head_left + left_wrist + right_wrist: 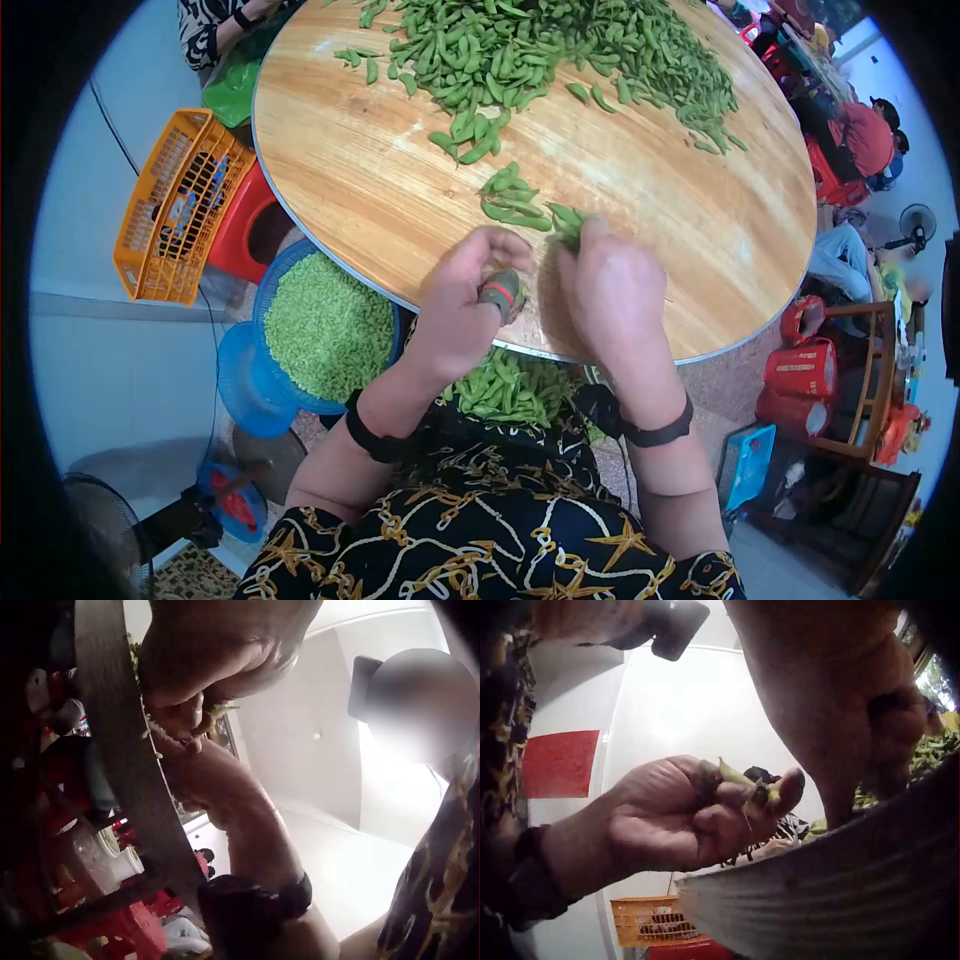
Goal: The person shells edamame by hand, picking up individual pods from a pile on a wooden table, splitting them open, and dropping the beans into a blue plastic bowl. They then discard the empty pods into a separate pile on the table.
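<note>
Your left hand (455, 310) pinches a green pod (736, 775); your right hand (622, 290), grip unclear, is at pods (566, 218) on the table (400, 190).

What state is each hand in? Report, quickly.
Left hand: closed, pinching a green pod.
Right hand: fingers at loose pods on the table; whether its grip holds any cannot be told.

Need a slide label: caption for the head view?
Left hand and right hand at round wooden table with green pods, blue basket of shelled beans below.
</note>
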`<action>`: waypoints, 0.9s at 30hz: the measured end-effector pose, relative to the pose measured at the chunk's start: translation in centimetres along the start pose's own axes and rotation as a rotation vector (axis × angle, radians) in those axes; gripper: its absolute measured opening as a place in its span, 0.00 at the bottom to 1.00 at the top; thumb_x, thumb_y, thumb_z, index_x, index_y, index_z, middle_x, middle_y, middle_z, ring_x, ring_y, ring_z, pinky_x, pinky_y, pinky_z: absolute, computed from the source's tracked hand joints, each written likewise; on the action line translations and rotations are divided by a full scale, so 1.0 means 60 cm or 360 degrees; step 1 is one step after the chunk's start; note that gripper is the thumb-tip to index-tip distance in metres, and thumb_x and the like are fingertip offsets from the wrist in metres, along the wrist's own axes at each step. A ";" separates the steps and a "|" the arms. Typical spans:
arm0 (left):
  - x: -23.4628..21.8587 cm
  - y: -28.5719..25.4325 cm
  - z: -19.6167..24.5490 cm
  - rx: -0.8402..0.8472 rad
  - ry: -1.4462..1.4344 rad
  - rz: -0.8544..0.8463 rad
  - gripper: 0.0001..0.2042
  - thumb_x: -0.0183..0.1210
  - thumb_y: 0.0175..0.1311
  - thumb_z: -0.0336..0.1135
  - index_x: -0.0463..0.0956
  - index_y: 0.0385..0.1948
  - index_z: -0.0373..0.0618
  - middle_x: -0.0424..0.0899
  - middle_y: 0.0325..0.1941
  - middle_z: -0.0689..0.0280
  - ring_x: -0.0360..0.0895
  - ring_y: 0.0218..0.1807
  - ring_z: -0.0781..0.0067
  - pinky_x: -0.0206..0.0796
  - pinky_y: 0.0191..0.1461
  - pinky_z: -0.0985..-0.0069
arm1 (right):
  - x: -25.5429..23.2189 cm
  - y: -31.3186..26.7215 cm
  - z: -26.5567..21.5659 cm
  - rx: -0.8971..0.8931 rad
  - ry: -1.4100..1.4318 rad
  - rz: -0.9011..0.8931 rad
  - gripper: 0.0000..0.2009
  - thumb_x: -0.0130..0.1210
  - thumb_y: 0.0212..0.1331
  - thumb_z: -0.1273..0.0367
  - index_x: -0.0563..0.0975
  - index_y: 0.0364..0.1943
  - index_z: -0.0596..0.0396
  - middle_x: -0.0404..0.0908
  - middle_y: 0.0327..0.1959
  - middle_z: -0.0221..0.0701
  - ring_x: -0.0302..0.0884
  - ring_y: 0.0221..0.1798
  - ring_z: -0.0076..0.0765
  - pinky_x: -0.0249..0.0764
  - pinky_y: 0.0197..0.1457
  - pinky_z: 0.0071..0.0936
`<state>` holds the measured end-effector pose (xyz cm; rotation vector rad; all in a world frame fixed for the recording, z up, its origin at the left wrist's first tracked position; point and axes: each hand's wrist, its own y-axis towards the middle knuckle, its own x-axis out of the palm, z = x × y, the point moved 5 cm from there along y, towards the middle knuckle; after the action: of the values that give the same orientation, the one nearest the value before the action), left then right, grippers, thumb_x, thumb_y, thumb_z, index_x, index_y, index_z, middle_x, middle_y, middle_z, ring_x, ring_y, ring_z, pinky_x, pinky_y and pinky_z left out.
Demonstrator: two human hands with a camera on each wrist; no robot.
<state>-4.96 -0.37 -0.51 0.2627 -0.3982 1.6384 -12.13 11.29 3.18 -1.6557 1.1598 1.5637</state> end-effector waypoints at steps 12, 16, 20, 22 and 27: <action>0.055 0.005 0.014 0.0043 0.0384 -0.0304 0.21 0.61 0.55 0.30 0.70 0.50 0.37 0.75 0.33 0.70 0.72 0.38 0.80 0.65 0.47 0.81 | -0.014 -0.068 0.050 0.0366 0.2415 -0.1084 0.05 0.50 0.55 0.72 0.75 0.29 0.61 0.69 0.15 0.21 0.58 0.16 0.12 0.54 0.19 0.14; 0.067 0.002 0.004 -0.0263 -0.0181 -0.0351 0.14 0.60 0.54 0.28 0.72 0.43 0.35 0.76 0.34 0.66 0.74 0.37 0.78 0.68 0.41 0.81 | -0.008 -0.082 0.046 0.0373 0.2824 -0.1315 0.06 0.51 0.59 0.70 0.73 0.31 0.59 0.67 0.16 0.19 0.55 0.15 0.11 0.49 0.18 0.11; 0.055 0.007 0.000 0.0032 -0.0183 -0.0127 0.07 0.59 0.54 0.26 0.72 0.32 0.37 0.74 0.30 0.68 0.72 0.32 0.81 0.67 0.34 0.84 | -0.001 -0.085 0.035 0.0337 0.2759 -0.1172 0.09 0.49 0.62 0.68 0.71 0.27 0.56 0.65 0.14 0.19 0.55 0.15 0.12 0.50 0.18 0.12; 0.054 0.005 0.012 0.0225 0.0285 -0.0027 0.08 0.59 0.52 0.24 0.74 0.34 0.39 0.74 0.29 0.68 0.71 0.31 0.81 0.66 0.35 0.83 | 0.004 -0.083 0.041 0.0326 0.2665 -0.0967 0.09 0.47 0.63 0.67 0.71 0.26 0.55 0.64 0.14 0.19 0.55 0.15 0.12 0.51 0.19 0.12; 0.079 -0.001 0.055 0.0736 0.1132 -0.0189 0.11 0.63 0.49 0.31 0.75 0.34 0.41 0.72 0.23 0.67 0.70 0.26 0.75 0.63 0.31 0.79 | -0.002 -0.079 0.038 0.0590 0.3004 -0.0879 0.09 0.44 0.65 0.68 0.74 0.36 0.58 0.63 0.14 0.19 0.54 0.15 0.12 0.52 0.20 0.12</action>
<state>-5.60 2.61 4.42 0.0303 0.5302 1.5739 -9.05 15.44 2.27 -2.6161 1.2562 -0.9509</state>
